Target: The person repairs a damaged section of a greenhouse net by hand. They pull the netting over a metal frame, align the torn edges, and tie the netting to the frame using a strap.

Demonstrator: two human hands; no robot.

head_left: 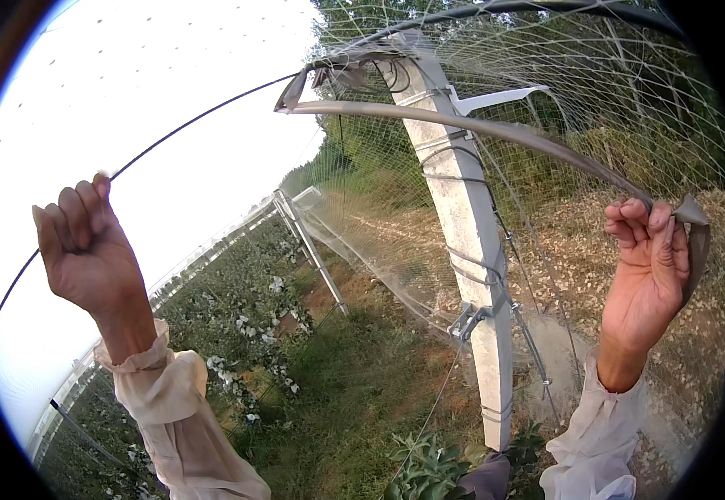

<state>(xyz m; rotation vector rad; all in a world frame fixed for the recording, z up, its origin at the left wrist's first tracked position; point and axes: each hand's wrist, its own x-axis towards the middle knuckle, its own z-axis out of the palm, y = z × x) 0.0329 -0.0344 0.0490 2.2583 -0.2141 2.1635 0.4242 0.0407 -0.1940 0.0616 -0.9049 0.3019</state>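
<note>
My left hand point(94, 254) is raised at the left with its fingers curled round a thin black cable point(198, 119), which runs up to the post top; the part inside the fingers is hidden. At the right my raised right hand point(647, 271) pinches a long grey-brown cloth strip point(496, 129). The strip stretches across from a folded end near the top of the concrete post point(454, 200), and its loose tail hangs behind my right hand. Wire loops circle the post, and a metal clamp point(467, 321) is fixed low on it.
Pale netting point(629, 92) spreads overhead and down behind the post. Beside the post, taut wires point(533, 350) slant downward. Leafy rows with white patches point(237, 333) stand at the left, near a leaning pale pole point(312, 250). A leafy plant point(429, 467) grows at the post's foot.
</note>
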